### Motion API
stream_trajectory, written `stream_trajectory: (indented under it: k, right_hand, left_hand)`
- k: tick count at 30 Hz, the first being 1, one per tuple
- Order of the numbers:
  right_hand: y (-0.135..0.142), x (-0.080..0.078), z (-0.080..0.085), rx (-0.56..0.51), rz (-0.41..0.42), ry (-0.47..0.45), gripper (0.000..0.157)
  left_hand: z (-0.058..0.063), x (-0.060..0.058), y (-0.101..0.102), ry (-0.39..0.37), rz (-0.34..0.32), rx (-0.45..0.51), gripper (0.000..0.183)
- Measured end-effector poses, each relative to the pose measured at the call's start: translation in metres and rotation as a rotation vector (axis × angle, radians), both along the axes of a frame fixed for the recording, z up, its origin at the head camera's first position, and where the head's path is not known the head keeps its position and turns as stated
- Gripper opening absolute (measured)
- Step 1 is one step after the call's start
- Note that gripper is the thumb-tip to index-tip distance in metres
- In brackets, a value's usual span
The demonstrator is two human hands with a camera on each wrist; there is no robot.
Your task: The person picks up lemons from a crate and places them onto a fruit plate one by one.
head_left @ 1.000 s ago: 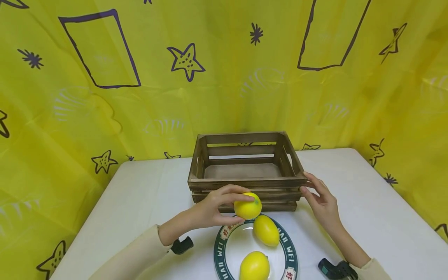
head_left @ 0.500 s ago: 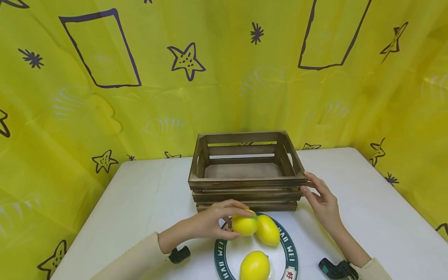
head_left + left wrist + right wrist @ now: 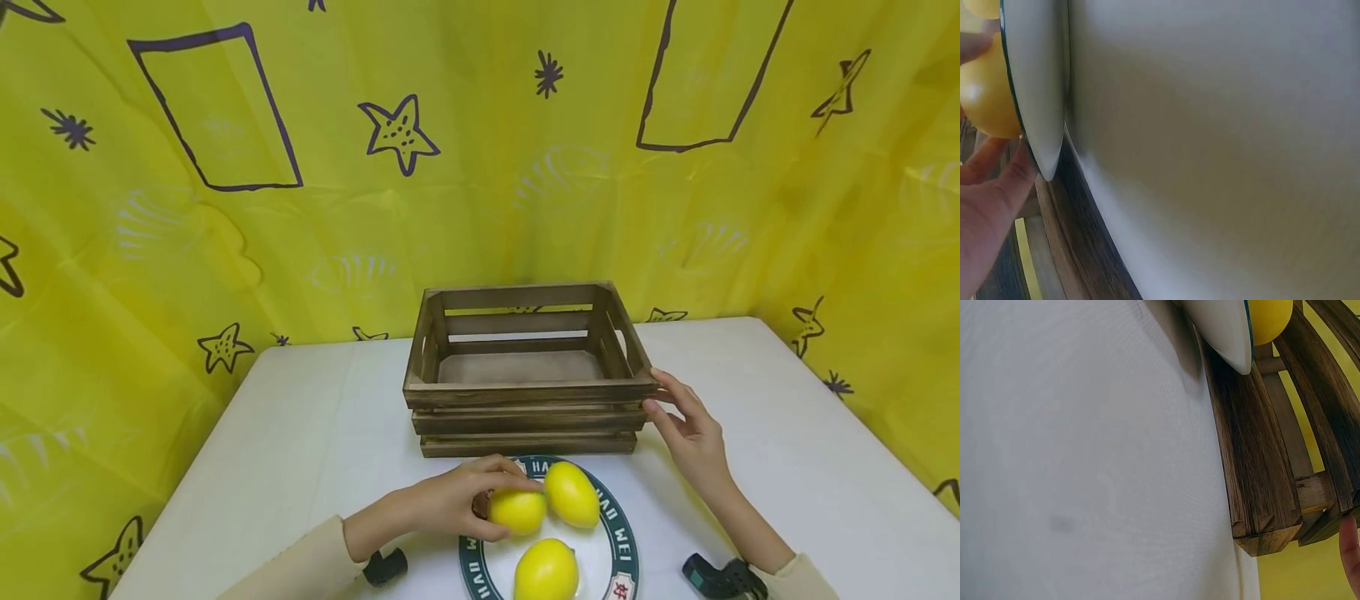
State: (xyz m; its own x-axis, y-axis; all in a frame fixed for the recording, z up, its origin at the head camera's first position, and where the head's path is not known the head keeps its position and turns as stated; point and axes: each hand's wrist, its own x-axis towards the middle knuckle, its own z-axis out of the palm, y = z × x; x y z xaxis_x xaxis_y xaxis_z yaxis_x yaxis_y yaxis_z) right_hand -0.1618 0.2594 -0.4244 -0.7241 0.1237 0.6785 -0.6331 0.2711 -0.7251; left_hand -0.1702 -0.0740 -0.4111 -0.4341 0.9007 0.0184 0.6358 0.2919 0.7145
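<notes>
My left hand [image 3: 468,497] holds a yellow lemon [image 3: 517,512] low over the left part of a white plate [image 3: 624,543] with a dark green lettered rim. In the left wrist view the fingers sit around the lemon [image 3: 988,94], right at the plate's edge. Two more lemons lie on the plate, one at its back [image 3: 572,495] and one nearer the front [image 3: 547,570]. My right hand [image 3: 693,437] grips the front right corner of a brown slatted wooden crate [image 3: 525,421], thumb below the top slat. A fingertip [image 3: 1349,540] shows against the crate in the right wrist view.
The crate stands just behind the plate on a white table [image 3: 322,425], with nothing visible inside it. A yellow curtain [image 3: 480,208] with dark drawings hangs behind the table and along both sides. Black wrist devices [image 3: 723,577] show at both sleeves.
My left hand has brought the lemon down from in front of the crate, toward me and slightly left, onto the plate area. The right hand and crate have stayed put.
</notes>
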Motion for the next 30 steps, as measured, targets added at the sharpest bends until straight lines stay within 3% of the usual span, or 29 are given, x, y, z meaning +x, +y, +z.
stream_trajectory:
  k: [7,18,22,25,30]
  right_hand:
    - [-0.003,-0.003,0.001,0.009,-0.014,-0.034,0.054]
    - [0.0,-0.009,0.0,0.032,-0.007,-0.031,0.055]
    - [0.004,-0.003,0.002,0.036,-0.021,-0.078,0.054]
    - [0.01,0.007,0.009,0.118,-0.06,-0.15,0.053]
    - [0.024,0.024,0.021,0.408,-0.101,-0.252,0.07]
  left_hand:
    - [-0.003,0.003,0.0,0.001,0.074,-0.014,0.054]
    - [-0.004,0.006,-0.001,-0.008,0.111,-0.021,0.057]
    - [0.0,0.008,-0.002,0.007,0.132,-0.019,0.064]
    - [0.008,0.009,-0.008,0.03,0.21,-0.038,0.068]
    - [0.029,0.013,-0.035,0.125,0.396,-0.068,0.078]
